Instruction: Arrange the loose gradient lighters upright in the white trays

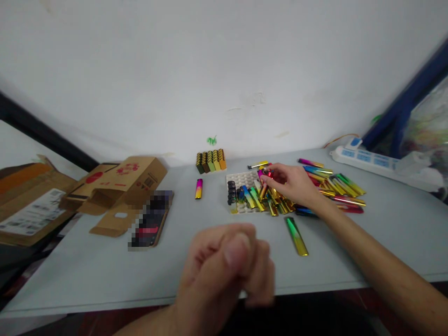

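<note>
My left hand (227,266) is raised close to the camera above the table's front edge, closed in a fist. Whatever it may hold is hidden inside the fingers. My right hand (289,182) reaches in from the right, thumb and fingertips pinched on a shiny red-and-magenta lighter case (260,173). Beneath it, a white holed tray (241,177) carries a heap of metallic green, blue and gold cases (257,199). Several black-topped pieces (231,191) stand in a row along the tray's left side.
One green-gold case (296,236) lies in front of the tray; a magenta-yellow lighter (198,189) lies left. More cases (346,184) spread rightward. A gold-topped block of lighters (211,161) stands by the wall. Phone (154,219), open cardboard box (122,179), power strip (378,161) sit around.
</note>
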